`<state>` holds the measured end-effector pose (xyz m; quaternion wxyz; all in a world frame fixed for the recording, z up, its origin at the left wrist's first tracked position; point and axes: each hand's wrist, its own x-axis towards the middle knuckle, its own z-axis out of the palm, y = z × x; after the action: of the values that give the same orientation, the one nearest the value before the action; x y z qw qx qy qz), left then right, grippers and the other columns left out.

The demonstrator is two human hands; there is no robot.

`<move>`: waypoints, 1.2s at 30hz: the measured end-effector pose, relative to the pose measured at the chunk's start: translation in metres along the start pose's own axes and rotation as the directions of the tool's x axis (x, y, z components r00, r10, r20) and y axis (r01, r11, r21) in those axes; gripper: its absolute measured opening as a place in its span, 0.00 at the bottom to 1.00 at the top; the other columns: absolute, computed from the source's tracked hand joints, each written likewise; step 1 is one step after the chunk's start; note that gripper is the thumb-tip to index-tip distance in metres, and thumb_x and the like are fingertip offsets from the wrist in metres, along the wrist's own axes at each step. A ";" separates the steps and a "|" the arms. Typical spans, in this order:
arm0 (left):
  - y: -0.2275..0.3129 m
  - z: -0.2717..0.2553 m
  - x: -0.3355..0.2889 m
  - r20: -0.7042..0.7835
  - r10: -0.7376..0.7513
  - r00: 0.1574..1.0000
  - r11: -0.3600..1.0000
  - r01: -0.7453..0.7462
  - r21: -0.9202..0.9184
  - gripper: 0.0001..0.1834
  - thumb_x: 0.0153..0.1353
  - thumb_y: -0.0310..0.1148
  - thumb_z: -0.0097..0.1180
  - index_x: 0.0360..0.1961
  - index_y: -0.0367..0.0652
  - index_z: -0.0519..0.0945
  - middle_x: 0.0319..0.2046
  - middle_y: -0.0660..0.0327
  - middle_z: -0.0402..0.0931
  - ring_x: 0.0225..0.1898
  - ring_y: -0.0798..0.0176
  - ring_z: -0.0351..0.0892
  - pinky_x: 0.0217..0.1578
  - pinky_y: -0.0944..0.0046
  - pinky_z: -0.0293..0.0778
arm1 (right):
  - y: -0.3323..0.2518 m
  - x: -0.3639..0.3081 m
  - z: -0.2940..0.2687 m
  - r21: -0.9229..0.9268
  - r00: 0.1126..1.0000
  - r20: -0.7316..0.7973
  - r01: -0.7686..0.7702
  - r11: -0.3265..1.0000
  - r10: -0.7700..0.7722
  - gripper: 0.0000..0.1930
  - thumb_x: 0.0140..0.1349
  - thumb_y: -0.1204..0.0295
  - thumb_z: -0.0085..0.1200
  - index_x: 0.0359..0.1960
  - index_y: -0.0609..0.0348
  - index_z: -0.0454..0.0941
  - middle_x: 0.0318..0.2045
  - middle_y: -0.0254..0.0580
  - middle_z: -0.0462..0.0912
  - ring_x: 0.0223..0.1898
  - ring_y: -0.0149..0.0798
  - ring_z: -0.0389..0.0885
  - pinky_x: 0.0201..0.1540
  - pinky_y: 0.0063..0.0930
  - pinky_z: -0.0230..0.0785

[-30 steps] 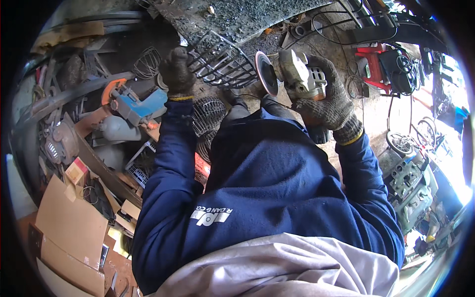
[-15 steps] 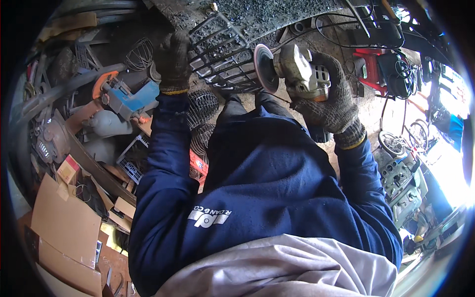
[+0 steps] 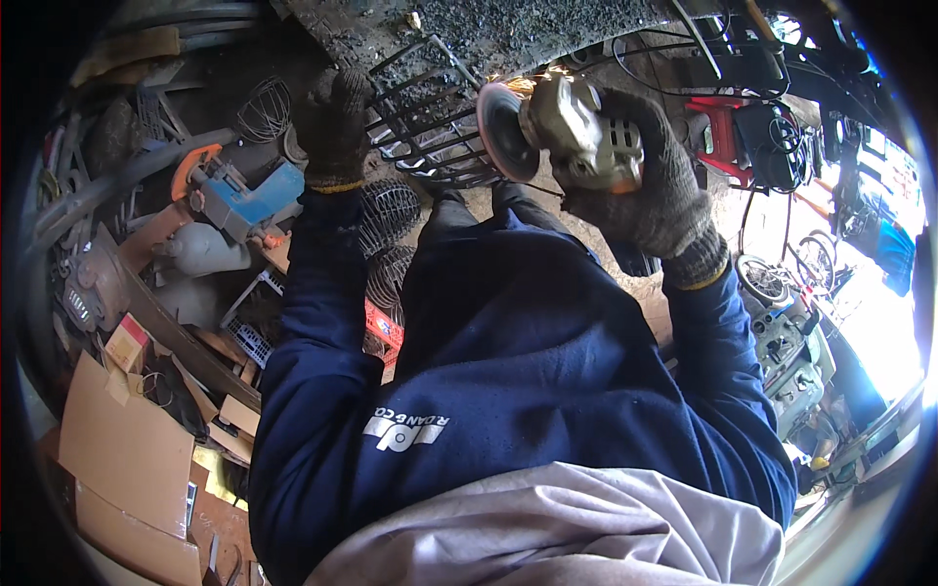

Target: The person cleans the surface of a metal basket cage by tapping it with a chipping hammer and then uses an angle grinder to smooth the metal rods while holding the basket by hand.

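Note:
My right hand (image 3: 650,186), in a grey knitted work glove, is wrapped round the body of an angle grinder (image 3: 586,137). Its round disc (image 3: 506,132) stands edge-on at the right end of a dark barred metal rack (image 3: 430,107). Orange sparks (image 3: 518,86) fly beside the top of the disc. At the rack's left edge, my gloved left hand (image 3: 335,122) is closed on the frame; its fingertips are in deep shadow.
Beyond the rack lies a workbench (image 3: 547,34) strewn with dark grit. Wire cages (image 3: 391,210) stand below. To the left are a blue machine part (image 3: 256,200) and cardboard boxes (image 3: 127,439); a red stool (image 3: 718,137) and a cable (image 3: 630,73) are at the right.
The grinder has shifted slightly left, and sparks now show at its disc. The rack and my left hand appear a little further left, as does the whole scene.

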<state>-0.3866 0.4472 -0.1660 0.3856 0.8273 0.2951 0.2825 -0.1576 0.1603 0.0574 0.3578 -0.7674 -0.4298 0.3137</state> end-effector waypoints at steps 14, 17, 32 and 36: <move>0.020 -0.004 0.024 -0.090 0.529 0.844 0.755 -0.420 0.504 0.36 0.58 0.41 0.74 0.65 0.72 0.69 0.30 0.61 0.77 0.27 0.51 0.80 0.24 0.50 0.73 | -0.009 -0.008 0.015 -0.060 0.978 -0.051 0.199 0.978 -0.202 0.42 0.51 0.70 0.77 0.66 0.59 0.65 0.55 0.51 0.78 0.55 0.45 0.82 0.55 0.38 0.79; 0.023 -0.006 0.024 -0.039 0.532 0.846 0.746 -0.447 0.494 0.31 0.58 0.38 0.70 0.62 0.63 0.73 0.33 0.60 0.77 0.30 0.49 0.80 0.28 0.49 0.74 | -0.017 0.000 0.011 -0.162 0.978 -0.040 0.195 0.967 -0.204 0.41 0.52 0.69 0.76 0.66 0.60 0.65 0.55 0.51 0.78 0.55 0.46 0.82 0.55 0.38 0.79; 0.066 -0.008 0.031 -0.128 0.173 0.977 0.974 -0.151 0.166 0.19 0.64 0.40 0.70 0.21 0.40 0.80 0.15 0.60 0.74 0.18 0.61 0.72 0.31 0.56 0.77 | -0.036 0.000 0.006 -0.317 0.992 -0.008 0.114 0.942 -0.123 0.47 0.42 0.63 0.82 0.65 0.58 0.69 0.52 0.52 0.81 0.53 0.50 0.84 0.53 0.42 0.80; 0.038 -0.007 0.023 -0.066 0.305 0.950 0.916 -0.274 0.292 0.11 0.61 0.37 0.67 0.42 0.49 0.81 0.30 0.57 0.78 0.30 0.50 0.79 0.33 0.49 0.77 | -0.032 0.003 0.005 -0.325 0.990 0.006 0.138 0.936 -0.144 0.47 0.42 0.63 0.82 0.65 0.57 0.69 0.54 0.53 0.81 0.53 0.50 0.85 0.54 0.42 0.80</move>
<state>-0.3661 0.4472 -0.1260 0.2018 0.8910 0.2271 0.3373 -0.1738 0.1764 0.0806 0.2522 -0.7857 -0.5262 0.2053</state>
